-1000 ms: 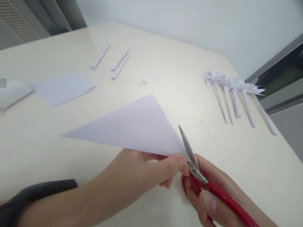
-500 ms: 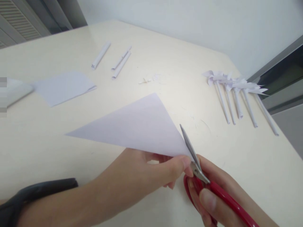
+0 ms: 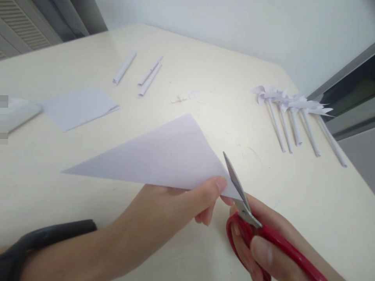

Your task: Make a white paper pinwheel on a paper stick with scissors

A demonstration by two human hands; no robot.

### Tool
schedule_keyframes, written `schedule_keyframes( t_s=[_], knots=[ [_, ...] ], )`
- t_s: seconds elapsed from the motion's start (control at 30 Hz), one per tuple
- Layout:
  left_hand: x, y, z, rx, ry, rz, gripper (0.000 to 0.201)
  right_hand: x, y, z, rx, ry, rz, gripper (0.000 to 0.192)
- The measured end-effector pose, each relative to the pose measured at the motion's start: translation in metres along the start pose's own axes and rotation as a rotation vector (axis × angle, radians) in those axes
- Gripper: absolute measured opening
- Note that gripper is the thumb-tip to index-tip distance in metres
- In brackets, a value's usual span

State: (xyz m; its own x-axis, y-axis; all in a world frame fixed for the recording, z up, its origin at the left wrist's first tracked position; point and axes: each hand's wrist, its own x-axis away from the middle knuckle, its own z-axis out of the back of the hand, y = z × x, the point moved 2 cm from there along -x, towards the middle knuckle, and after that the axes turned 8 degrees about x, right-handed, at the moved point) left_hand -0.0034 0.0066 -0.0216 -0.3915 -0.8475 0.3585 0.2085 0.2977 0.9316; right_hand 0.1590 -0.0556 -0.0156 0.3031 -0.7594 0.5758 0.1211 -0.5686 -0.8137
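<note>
A white sheet of paper folded into a triangle (image 3: 155, 156) is pinched between the thumb and fingers of my left hand (image 3: 184, 205), close to its right corner. My right hand (image 3: 263, 249) grips a pair of scissors (image 3: 243, 226) with red handles, fingers through the loops. The metal blades point up and away, and the paper's right corner lies at them near the pivot. Whether the lower blade is under the paper cannot be made out.
Several paper pinwheels (image 3: 295, 105) with rolled sticks lie at the right. Rolled paper tubes (image 3: 124, 68) rest toward the back, beside small paper scraps (image 3: 180, 98). Folded paper sheets (image 3: 82, 107) lie at the left. A wall (image 3: 222, 27) borders the table (image 3: 205, 58) behind.
My left hand has shifted slightly left along the paper's edge, and the paper triangle has moved left too. The scissors stay nearly in place, with the paper's corner at their blades.
</note>
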Motion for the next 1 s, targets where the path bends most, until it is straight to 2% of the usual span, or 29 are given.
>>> schedule_keyframes(
  t_s=[0.1,0.17,0.3,0.47,0.6,0.7,0.83,1.0],
  knots=[
    [0.001,0.006,0.000,-0.026,-0.017,0.039,0.045,-0.004,0.006,0.003,-0.024,-0.096,0.011,0.052],
    [0.000,0.007,0.000,-0.035,-0.019,0.046,0.045,-0.006,0.009,0.005,-0.018,-0.103,0.023,0.052],
    [-0.002,0.006,0.000,-0.079,-0.023,0.050,0.046,-0.007,0.015,0.008,0.023,-0.025,0.034,0.051],
    [-0.001,0.006,-0.001,-0.101,-0.031,0.062,0.046,-0.005,0.023,0.007,0.065,-0.017,0.061,0.049],
    [0.001,0.006,0.000,-0.115,-0.042,0.051,0.045,0.000,0.020,0.007,0.083,0.157,0.097,0.049],
    [0.000,0.005,0.000,-0.119,-0.036,0.066,0.045,0.000,0.012,0.006,0.140,0.092,0.039,0.037],
    [-0.002,0.005,-0.001,-0.123,-0.056,0.103,0.047,-0.003,0.004,0.006,0.124,0.007,0.069,0.032],
    [0.000,0.007,-0.001,-0.105,-0.041,0.102,0.046,-0.001,0.008,0.005,0.102,0.054,0.057,0.033]
  ],
)
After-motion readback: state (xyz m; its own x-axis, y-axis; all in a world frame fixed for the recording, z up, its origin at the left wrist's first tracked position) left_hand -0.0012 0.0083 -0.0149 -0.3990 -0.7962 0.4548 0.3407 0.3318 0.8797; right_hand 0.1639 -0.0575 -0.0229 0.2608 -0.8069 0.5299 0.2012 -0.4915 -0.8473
